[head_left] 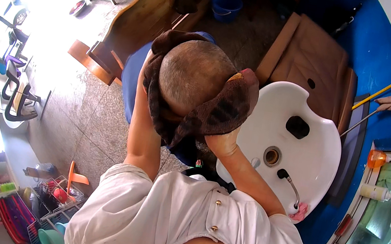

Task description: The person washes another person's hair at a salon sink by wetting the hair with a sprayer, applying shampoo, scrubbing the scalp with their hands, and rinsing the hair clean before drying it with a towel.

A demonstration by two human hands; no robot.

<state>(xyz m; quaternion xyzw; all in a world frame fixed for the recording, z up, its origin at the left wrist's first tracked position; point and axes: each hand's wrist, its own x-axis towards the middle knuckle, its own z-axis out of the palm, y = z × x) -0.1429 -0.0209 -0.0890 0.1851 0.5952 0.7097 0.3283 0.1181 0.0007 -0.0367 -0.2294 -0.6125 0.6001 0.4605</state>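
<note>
A person with short-cropped hair sits low in front of me, the head bent forward. A dark brown towel wraps around the back and sides of that head and hangs in folds on my side. My right hand grips the towel at the head's right side, its fingers mostly under the cloth. Along the head's left side reaches my left forearm; the hand at its end is hidden behind the towel and head, so its fingers do not show. The person's blue clothing shows at the left.
Close on the right stands a white wash basin with a drain and a hand shower. Behind it is a brown padded seat. A blue bucket stands farther back. A wire rack with small items is at the lower left.
</note>
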